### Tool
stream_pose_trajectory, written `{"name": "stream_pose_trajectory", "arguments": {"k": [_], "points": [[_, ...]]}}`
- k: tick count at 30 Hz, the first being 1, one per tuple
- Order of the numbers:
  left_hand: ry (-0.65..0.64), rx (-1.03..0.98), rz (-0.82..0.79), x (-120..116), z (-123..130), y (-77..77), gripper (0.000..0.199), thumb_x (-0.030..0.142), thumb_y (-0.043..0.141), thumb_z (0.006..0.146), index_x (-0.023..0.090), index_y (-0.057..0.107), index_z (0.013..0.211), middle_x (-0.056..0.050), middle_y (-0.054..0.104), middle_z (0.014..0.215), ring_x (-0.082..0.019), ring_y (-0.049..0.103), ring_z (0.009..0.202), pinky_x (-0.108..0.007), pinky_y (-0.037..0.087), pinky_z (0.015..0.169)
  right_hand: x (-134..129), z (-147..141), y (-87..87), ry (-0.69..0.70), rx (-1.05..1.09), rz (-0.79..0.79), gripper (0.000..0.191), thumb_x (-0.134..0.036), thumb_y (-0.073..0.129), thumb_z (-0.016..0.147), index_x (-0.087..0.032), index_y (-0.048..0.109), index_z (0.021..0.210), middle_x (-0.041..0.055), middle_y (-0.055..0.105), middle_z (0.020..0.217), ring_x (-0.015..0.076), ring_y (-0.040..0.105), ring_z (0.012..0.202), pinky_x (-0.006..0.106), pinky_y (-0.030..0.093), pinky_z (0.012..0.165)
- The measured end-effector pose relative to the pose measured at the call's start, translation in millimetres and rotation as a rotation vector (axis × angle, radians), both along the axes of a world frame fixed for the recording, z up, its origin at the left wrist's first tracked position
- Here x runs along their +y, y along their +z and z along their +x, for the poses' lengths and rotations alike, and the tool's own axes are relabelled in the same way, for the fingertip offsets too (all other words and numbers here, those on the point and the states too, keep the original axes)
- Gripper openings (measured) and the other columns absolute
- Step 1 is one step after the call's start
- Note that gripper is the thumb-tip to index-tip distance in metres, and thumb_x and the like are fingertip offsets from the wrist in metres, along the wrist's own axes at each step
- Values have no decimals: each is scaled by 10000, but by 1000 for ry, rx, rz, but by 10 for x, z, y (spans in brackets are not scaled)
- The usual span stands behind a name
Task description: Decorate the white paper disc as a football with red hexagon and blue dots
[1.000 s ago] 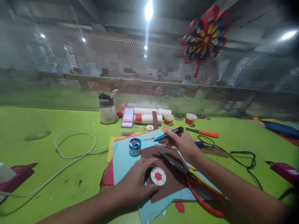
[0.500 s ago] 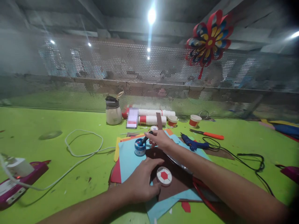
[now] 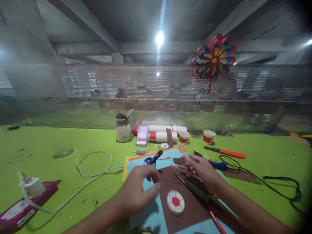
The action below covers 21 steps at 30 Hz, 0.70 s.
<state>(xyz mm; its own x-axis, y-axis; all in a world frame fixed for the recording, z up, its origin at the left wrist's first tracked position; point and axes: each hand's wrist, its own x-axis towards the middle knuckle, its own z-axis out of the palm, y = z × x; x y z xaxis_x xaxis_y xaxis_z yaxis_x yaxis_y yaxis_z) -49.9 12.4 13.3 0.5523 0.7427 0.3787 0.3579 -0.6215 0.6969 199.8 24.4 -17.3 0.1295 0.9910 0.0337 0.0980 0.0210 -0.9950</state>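
My right hand [image 3: 201,170] is closed, with its fingertips at the end of a slim translucent stick [image 3: 177,166] over the brown sheet. My left hand [image 3: 140,185] hovers with curved fingers apart, holding nothing. To its right, a round white disc [image 3: 175,202] with a red hexagon and black lines lies on the brown sheet [image 3: 168,185]. Beyond that hand, a black marker [image 3: 156,157] leans in a small blue jar [image 3: 149,161], which the hand partly hides. Below my right hand lie dark-bladed scissors [image 3: 192,187] with red handles.
Blue paper [image 3: 136,164] lies under the brown sheet. A blue glue gun [image 3: 218,165], orange-handled cutter [image 3: 231,153] and black cord sit at right. Paper cups [image 3: 184,137], white rolls [image 3: 163,136], a phone [image 3: 141,135] and a jug [image 3: 123,130] stand behind. A power strip [image 3: 26,201] lies left.
My right hand has let go of the marker, now leaning in the blue jar, and moved right to the translucent stick. My left hand has moved away from the disc. The view has tilted up.
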Motion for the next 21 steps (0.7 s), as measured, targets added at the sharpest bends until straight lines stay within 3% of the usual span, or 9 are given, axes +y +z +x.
{"name": "stream_pose_trajectory", "arguments": {"k": [2, 5, 7, 8, 9, 11, 16, 21], "points": [[146, -37, 16, 133, -114, 118, 240, 366, 552, 780, 183, 629, 644, -10, 647, 645, -174, 596, 653, -293, 478, 645, -68, 77, 7, -15, 15, -10, 381, -539, 672, 754, -162, 640, 793, -42, 555, 556, 93, 485, 470, 241, 411, 517], [357, -81, 21, 501, -305, 175, 298, 368, 554, 833, 168, 598, 616, -1, 611, 595, -164, 580, 618, -290, 479, 628, -108, 149, 7, -20, 32, -8, 361, -515, 687, 747, -161, 648, 806, -38, 564, 561, 100, 494, 485, 248, 416, 531], [486, -76, -6, 826, -445, 168, 282, 341, 563, 895, 140, 632, 709, -9, 630, 661, -164, 600, 652, -309, 508, 667, -107, 177, -3, -15, 37, 3, 363, -506, 702, 735, -154, 649, 804, -35, 571, 575, 100, 494, 494, 250, 408, 537], [546, -73, -26, 997, -516, 159, 236, 333, 578, 917, 124, 652, 837, -28, 661, 793, -169, 626, 723, -328, 529, 703, -104, 187, -10, -11, 39, 8, 366, -505, 706, 732, -150, 650, 804, -35, 571, 579, 99, 492, 497, 251, 404, 540], [594, -68, -49, 1167, -587, 147, 234, 343, 594, 931, 130, 632, 1019, -49, 661, 980, -177, 645, 833, -354, 549, 746, -103, 195, -17, -4, 39, 12, 370, -505, 708, 731, -147, 651, 807, -36, 570, 581, 99, 489, 498, 253, 401, 542], [677, -68, -94, 1487, -716, 111, 309, 333, 593, 938, 148, 582, 1185, -84, 615, 1177, -225, 636, 985, -412, 556, 824, -111, 204, -26, 12, 36, 16, 378, -510, 710, 728, -146, 657, 815, -38, 566, 582, 102, 489, 502, 258, 403, 550], [876, -61, -164, 2119, -891, -61, 328, 322, 592, 940, 157, 562, 1221, -95, 596, 1219, -234, 625, 1027, -437, 548, 857, -167, 186, -11, 54, 20, 10, 395, -529, 714, 718, -143, 666, 784, -33, 553, 582, 113, 503, 513, 266, 405, 559], [1017, -66, -119, 2539, -810, -206, 333, 321, 596, 937, 162, 558, 1227, -96, 592, 1225, -237, 622, 1037, -437, 545, 861, -187, 160, -1, 59, 2, -3, 401, -539, 704, 725, -143, 674, 774, -32, 546, 563, 103, 489, 493, 254, 390, 538]]}}
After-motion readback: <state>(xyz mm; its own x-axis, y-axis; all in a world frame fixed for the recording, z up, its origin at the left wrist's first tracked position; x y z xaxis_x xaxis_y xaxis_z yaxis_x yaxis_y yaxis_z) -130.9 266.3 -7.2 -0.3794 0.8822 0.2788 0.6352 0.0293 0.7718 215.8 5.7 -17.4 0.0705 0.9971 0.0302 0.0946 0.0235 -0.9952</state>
